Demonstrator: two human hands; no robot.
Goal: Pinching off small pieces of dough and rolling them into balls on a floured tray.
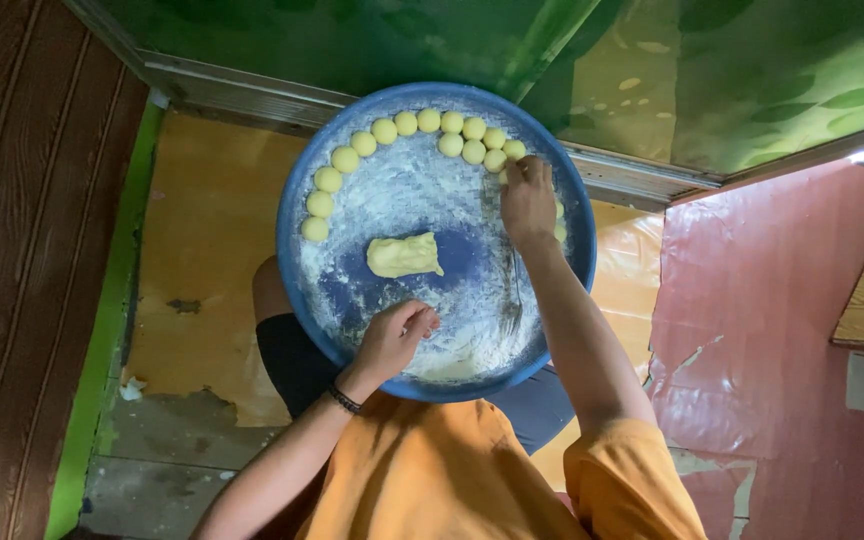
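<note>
On the person's lap rested a round blue tray (297, 200), its floor dusted white with flour. Near its middle lay a flattened lump of yellow dough (404, 255), apart from both hands. Along the far rim ran a curved row of small dough balls (385, 131), each touching the next. The right hand (528, 200) reached to the end of that row, its fingers drawn together on a ball there. The left hand (392, 338) sat at the near rim, fingers curled inward; whether they held anything could not be told. A dark bracelet (344, 400) circled the left wrist.
</note>
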